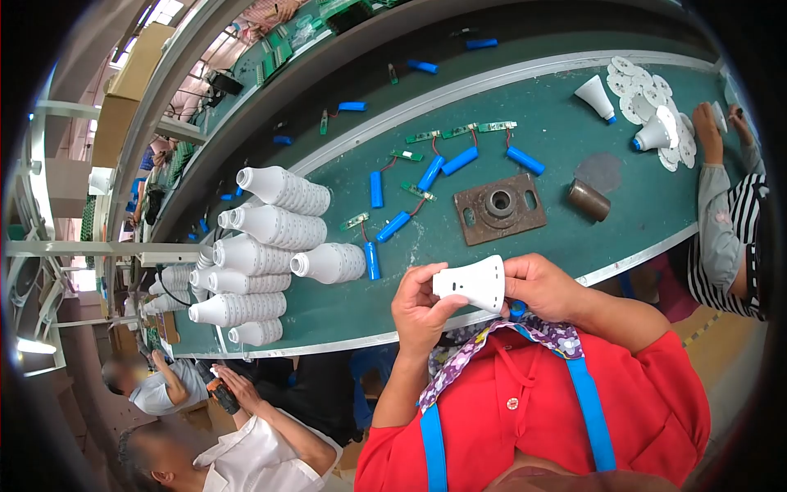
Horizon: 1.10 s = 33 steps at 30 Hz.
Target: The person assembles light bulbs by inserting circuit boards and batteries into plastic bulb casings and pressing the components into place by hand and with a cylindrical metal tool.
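A white cone-shaped bulb housing (475, 283) lies on its side between my two hands, close in front of my red top. The fingers and thumb of my left hand (420, 310) are closed round its narrow end. My right hand (541, 287) grips the wide rim from the other side. Just under the right fingers a blue round end (517, 309) shows, like that of a battery cell; most of it is hidden. Beyond the hands, a rusty metal block with a round collar (500, 209) rests on the bench, with a metal cylinder (589, 201) to its right.
Stacks of nested white housings (275, 234) stand at left. Several blue batteries wired to green circuit boards (430, 174) lie mid-bench. At the far right are white discs (639, 86), two more housings (596, 98) and a co-worker's hands (709, 131). Other people (246, 435) sit at lower left.
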{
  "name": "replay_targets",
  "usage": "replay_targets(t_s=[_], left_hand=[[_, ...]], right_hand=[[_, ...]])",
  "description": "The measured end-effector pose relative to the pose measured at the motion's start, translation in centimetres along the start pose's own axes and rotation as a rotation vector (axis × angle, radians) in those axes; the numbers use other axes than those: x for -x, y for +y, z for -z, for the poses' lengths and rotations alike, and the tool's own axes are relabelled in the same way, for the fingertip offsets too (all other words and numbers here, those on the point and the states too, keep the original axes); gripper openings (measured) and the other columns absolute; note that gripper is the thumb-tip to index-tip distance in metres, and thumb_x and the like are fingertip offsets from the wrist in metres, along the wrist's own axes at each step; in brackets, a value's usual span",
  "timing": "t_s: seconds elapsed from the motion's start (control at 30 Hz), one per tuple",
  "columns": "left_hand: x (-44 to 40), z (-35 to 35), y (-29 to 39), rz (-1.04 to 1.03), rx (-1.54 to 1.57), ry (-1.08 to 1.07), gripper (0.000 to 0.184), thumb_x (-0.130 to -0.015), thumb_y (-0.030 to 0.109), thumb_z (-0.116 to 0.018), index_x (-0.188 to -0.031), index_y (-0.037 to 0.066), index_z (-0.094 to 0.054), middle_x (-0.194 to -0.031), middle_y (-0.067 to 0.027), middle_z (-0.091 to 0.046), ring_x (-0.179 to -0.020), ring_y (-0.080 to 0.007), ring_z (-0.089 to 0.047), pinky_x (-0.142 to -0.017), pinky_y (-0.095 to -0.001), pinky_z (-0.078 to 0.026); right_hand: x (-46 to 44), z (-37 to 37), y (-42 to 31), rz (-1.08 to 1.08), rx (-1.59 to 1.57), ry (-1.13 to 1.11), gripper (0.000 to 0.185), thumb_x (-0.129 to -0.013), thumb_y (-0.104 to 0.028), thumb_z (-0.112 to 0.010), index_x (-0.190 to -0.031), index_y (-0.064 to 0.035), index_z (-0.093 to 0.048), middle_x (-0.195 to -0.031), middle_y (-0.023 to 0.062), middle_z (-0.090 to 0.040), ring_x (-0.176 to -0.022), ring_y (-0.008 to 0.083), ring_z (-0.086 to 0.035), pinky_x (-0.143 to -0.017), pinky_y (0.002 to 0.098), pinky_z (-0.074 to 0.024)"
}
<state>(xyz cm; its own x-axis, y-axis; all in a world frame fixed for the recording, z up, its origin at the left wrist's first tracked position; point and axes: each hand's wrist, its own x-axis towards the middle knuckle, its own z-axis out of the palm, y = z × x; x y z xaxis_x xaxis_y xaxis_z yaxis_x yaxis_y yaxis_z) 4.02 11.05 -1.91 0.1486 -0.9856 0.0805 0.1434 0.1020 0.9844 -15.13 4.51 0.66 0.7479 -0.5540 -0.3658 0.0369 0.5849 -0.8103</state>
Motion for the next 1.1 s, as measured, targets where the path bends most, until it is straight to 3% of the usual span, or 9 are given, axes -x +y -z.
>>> replay_targets(t_s=[0.3,0.6,0.8,1.1], left_hand=[[0.1,-0.1,-0.3,-0.011,0.02,0.004,0.044,-0.068,-0.002,-0.075,-0.107,-0.002,-0.054,-0.099,-0.0046,-0.05,-0.09,-0.0143,-0.058,-0.073,-0.0245,-0.052],[0.3,0.2,0.1,0.043,0.019,-0.014,0.044,-0.069,-0.003,-0.074,-0.108,-0.002,-0.053,-0.1,-0.0049,-0.051,-0.091,-0.015,-0.059,-0.075,-0.0252,-0.051],[0.1,-0.2,0.2,-0.041,0.011,-0.008,0.046,-0.067,-0.003,-0.075,-0.108,-0.001,-0.053,-0.1,-0.0048,-0.05,-0.091,-0.0143,-0.058,-0.074,-0.0246,-0.05],[0.3,0.2,0.9,-0.061,-0.064,0.014,0.05,-0.063,-0.002,-0.078,-0.107,0.0,-0.054,-0.099,-0.0058,-0.05,-0.09,-0.0137,-0.055,-0.077,-0.0256,-0.045]], right_hand=[[0.1,-0.3,0.3,-0.023,-0.07,0.037,0.026,-0.092,-0.023,-0.049,-0.083,-0.0014,-0.06,-0.067,0.0007,-0.054,-0.063,0.0079,-0.048,-0.059,0.023,-0.0378],[0.5,-0.3,-0.2,0.022,0.065,-0.006,0.022,-0.091,-0.02,-0.05,-0.084,-0.0029,-0.062,-0.068,-0.0017,-0.053,-0.066,0.0057,-0.046,-0.062,0.0212,-0.0365],[0.2,-0.4,0.7,0.009,-0.092,0.025,0.023,-0.092,-0.021,-0.05,-0.089,-0.0017,-0.063,-0.074,-0.0014,-0.056,-0.071,0.0059,-0.047,-0.066,0.0217,-0.0383],[0.1,0.3,0.6,0.165,-0.028,-0.111,0.027,-0.091,-0.017,-0.05,-0.111,-0.0003,-0.057,-0.098,0.003,-0.059,-0.082,0.008,-0.052,-0.077,0.0237,-0.0422]])
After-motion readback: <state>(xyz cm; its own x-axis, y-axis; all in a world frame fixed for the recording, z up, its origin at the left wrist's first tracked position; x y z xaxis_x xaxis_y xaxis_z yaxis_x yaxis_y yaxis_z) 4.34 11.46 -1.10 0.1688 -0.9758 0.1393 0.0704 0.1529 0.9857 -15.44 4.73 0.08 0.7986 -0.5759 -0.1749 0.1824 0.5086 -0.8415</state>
